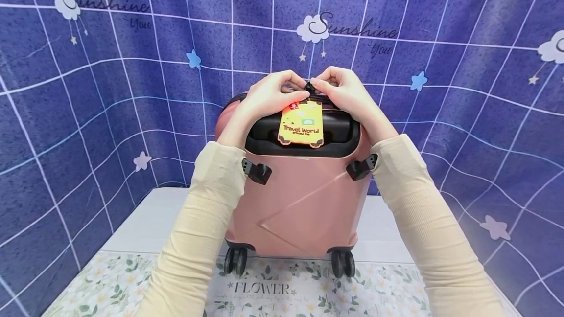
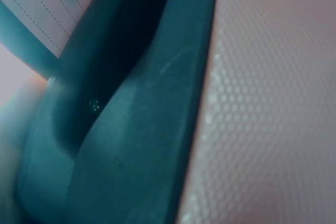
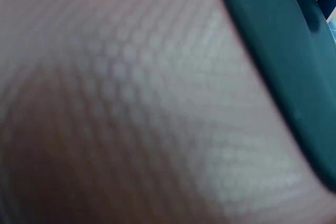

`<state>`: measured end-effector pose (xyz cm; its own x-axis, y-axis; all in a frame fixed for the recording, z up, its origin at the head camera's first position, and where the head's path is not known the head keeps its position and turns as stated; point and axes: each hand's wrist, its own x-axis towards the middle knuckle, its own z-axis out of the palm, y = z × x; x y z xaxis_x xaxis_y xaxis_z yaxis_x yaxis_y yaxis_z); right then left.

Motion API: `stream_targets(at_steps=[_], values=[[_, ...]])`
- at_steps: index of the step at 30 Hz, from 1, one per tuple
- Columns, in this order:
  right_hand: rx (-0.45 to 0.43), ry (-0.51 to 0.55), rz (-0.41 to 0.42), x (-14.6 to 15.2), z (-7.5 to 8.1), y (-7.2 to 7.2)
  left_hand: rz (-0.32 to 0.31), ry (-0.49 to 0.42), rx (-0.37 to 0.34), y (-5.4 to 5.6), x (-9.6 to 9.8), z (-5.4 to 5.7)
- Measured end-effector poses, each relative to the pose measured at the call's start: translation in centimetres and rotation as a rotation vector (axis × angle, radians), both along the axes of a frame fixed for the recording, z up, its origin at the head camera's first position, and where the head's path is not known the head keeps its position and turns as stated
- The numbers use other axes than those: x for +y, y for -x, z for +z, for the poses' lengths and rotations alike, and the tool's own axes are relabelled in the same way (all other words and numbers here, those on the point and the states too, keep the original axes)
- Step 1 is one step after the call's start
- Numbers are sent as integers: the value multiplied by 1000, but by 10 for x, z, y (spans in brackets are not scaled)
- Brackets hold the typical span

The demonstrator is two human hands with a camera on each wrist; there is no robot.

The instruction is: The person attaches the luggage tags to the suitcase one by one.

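Note:
A pink hard-shell suitcase (image 1: 299, 204) stands upright with its black handle recess (image 1: 260, 131) facing me. Over that recess hangs a yellow luggage tag (image 1: 301, 124) reading "Travel World". The tag's small black strap (image 1: 310, 85) is pinched between the fingertips of my left hand (image 1: 274, 93) and right hand (image 1: 347, 91), which meet at the top of the case. Ruled lines and "Tel" show on the tag's back (image 2: 44, 9) in the left wrist view. Dimpled pink shell (image 3: 157, 87) fills most of the right wrist view, where my fingers are out of sight.
Black wheels (image 1: 235, 260) carry the suitcase on a white surface (image 1: 163, 214), in front of a floral mat (image 1: 123, 283) printed "FLOWER". A blue gridded curtain (image 1: 145, 87) surrounds the back and sides. Black wrist-camera mounts (image 1: 257, 171) sit at both cuffs, close to the shell.

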<state>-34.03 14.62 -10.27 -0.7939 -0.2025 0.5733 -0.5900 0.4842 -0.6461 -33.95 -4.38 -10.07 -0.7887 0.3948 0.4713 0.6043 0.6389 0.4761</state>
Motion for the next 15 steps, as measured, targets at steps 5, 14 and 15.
stream_targets(at_steps=[5,14,15], values=[[-8,-26,-15,0,1,0,-15,-20,-6,0,0,0],[-47,-73,3,0,1,-2,9,-28,0,0,0,-2],[-44,-68,9,0,1,-2,12,-27,3,0,0,-2]])
